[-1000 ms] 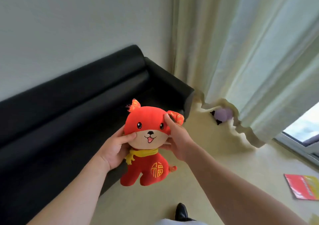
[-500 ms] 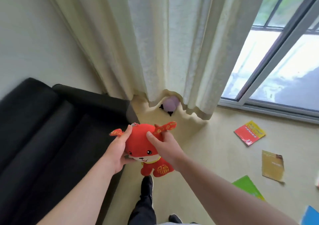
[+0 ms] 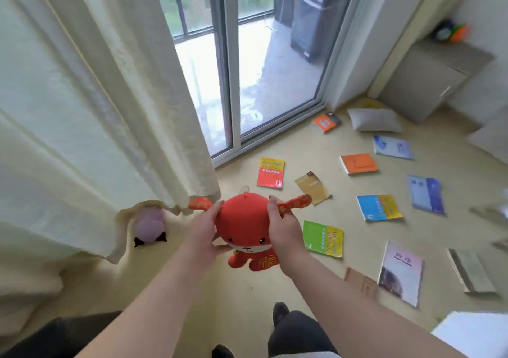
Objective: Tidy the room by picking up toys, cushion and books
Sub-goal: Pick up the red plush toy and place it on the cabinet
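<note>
Two hands (image 3: 202, 234) (image 3: 283, 232) around red plush toy (image 3: 244, 217).

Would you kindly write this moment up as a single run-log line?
held: red plush toy | left hand: grips it | right hand: grips it | floor: books, cushion, purple plush at curtain hem

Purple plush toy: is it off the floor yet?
No, the purple plush toy lies on the floor, partly under the curtain hem.

Fuzzy cloth plush toy (image 3: 245, 221), woven matt curtain (image 3: 82, 110), glossy paper books (image 3: 270, 172), smooth floor (image 3: 236, 283)
</note>
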A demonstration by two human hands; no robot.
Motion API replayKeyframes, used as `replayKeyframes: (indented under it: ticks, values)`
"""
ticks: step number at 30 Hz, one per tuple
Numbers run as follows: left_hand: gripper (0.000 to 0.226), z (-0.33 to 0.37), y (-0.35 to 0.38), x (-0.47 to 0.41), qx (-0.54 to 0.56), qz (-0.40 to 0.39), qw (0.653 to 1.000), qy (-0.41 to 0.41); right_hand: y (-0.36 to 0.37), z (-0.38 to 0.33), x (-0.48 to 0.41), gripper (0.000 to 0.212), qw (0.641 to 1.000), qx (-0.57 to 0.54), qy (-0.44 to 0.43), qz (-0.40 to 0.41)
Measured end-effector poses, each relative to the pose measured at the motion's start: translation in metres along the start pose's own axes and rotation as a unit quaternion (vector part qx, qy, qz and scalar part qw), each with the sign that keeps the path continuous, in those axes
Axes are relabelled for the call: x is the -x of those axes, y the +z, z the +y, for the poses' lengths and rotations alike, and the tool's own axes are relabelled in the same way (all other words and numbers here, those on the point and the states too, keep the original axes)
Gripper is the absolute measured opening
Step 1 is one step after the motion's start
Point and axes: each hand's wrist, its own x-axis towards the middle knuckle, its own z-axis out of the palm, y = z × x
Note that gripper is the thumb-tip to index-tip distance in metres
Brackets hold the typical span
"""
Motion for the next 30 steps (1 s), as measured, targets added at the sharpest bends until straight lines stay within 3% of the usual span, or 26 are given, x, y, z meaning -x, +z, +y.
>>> replayKeyframes:
  ticks: [9,17,22,27,30]
  values:
    - [0.028,0.048,0.185,-0.073,-0.055,-0.118,0.991,-0.03,-0.109,-0.033,-0.11,0.045,0.953,-0.209,0.04,0.215]
    - [0.015,0.104,0.322,-0.119,-0.102,-0.131,0.985,-0.049,-0.189,-0.085,-0.204,0.048,0.921,-0.324,0.051,0.209]
    - [0.012,0.129,0.393,-0.156,-0.119,-0.153,0.979,-0.066,-0.227,-0.118,-0.25,0.041,0.906,-0.347,0.013,0.241]
    - [0.011,0.159,0.468,-0.203,-0.154,-0.195,0.966,-0.068,-0.257,-0.149,-0.317,0.017,0.874,-0.386,0.005,0.297]
    - [0.012,0.186,0.516,-0.236,-0.174,-0.235,0.954,-0.071,-0.275,-0.178,-0.362,0.027,0.837,-0.438,0.025,0.328]
